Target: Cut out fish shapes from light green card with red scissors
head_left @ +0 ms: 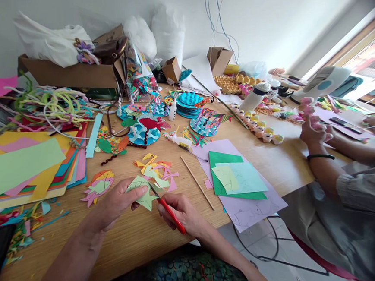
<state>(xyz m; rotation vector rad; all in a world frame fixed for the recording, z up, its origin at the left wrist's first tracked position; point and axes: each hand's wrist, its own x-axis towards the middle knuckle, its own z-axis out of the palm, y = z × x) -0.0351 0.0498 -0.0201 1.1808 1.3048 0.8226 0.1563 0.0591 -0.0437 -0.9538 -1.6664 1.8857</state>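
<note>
My left hand pinches a pale green paper fish between thumb and fingers, above the wooden table. Pencil lines show on its surface. In my right hand are red-handled scissors, their blades at the right edge of the green paper. Just beyond lie paper scraps in yellow, orange, pink and green. To the left of my left hand rests a cut-out paper fish in pink, yellow and green. A thin wooden stick lies to the right of the scissors.
Coloured paper sheets and pipe cleaners are piled at left. Decorated blue discs and a glue bottle lie farther back. Green and lilac sheets overhang the table's front edge. At right, a co-worker's hand holds pink pieces.
</note>
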